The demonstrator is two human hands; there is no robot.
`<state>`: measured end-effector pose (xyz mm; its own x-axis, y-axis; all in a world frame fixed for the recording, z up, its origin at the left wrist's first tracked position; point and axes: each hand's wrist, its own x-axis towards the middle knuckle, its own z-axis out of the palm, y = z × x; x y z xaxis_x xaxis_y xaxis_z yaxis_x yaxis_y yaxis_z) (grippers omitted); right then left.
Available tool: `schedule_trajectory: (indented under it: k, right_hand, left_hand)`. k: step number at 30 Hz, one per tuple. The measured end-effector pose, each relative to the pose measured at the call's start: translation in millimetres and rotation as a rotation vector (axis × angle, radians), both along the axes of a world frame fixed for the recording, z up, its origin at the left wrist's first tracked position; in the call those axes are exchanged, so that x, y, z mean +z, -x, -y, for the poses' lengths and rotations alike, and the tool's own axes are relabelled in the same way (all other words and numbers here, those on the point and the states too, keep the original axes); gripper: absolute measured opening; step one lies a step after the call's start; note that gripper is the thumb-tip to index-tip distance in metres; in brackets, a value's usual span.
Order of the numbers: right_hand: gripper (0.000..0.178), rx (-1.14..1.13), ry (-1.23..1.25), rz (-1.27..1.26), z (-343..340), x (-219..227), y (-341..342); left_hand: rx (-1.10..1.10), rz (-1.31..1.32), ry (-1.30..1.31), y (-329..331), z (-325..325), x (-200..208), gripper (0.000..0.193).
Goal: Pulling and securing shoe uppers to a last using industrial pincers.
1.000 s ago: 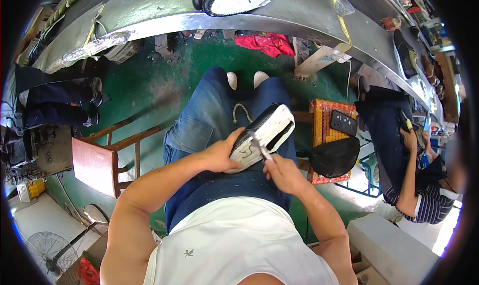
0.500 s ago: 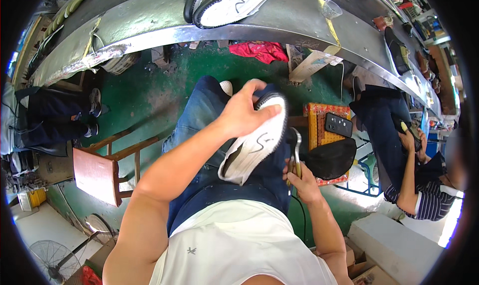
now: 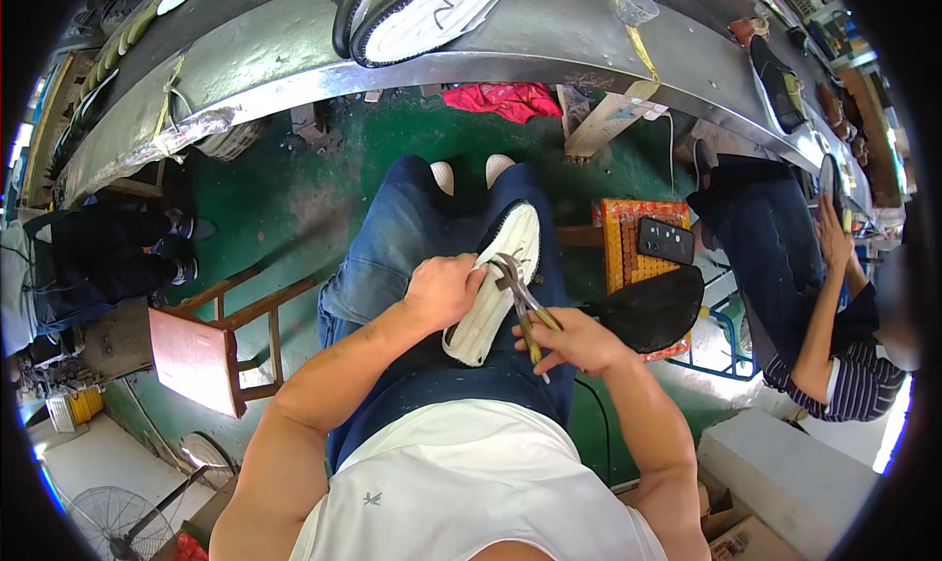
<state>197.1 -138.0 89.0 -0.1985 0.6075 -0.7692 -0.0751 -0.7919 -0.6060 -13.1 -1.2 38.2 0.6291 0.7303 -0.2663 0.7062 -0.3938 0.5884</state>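
Note:
A black-edged shoe (image 3: pixel 514 239) with a whitish underside facing up lies across my lap, its rounded end away from me. My left hand (image 3: pixel 442 292) is closed on its left edge near the middle, thumb and fingers pinching there. Wrapped around the handles of metal lasting pincers (image 3: pixel 521 301) is my right hand (image 3: pixel 581 342). The curved head of the pincers is at the shoe's edge beside my left fingertips; whether the jaws bite on the material cannot be made out.
On the metal bench (image 3: pixel 549 46) ahead lie similar shoes (image 3: pixel 417 21) and a clear plastic cup (image 3: pixel 637 6). To my right, a stool (image 3: pixel 625 252) carries a phone (image 3: pixel 665 244) and a black cloth (image 3: pixel 655 311). A wooden chair (image 3: pixel 196 355) stands left. A co-worker (image 3: pixel 834 316) sits right, handling a shoe.
The shoe has been lowered and turned on my lap. My left hand has slid from its far end to the left edge. My right hand has brought the pincers leftward onto the shoe.

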Motion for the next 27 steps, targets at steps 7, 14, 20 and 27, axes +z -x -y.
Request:
schedule_trajectory:
  k: [7, 14, 20, 27]
  right_hand:
    - [0.025, 0.255, -0.485, 0.568, -0.6, -12.2, 9.0]
    - [0.025, 0.396, 0.062, 0.183, -54.5, 39.8, -31.5]
    - [0.032, 0.630, -0.361, 0.664, -41.7, 6.5, -0.8]
    - [0.023, -0.086, -0.250, 0.439, 10.5, -54.8, 60.8]
  left_hand:
    - [0.000, 0.064, -0.010, 6.1, 0.6, 1.2, 0.032]
    - [-0.091, 0.158, -0.112, -1.8, 7.5, 16.0, 0.031]
    - [0.556, 0.716, 0.995, 0.0, -2.2, -84.9, 0.057]
    - [0.463, 0.730, 1.097, -3.9, -8.0, -67.8, 0.079]
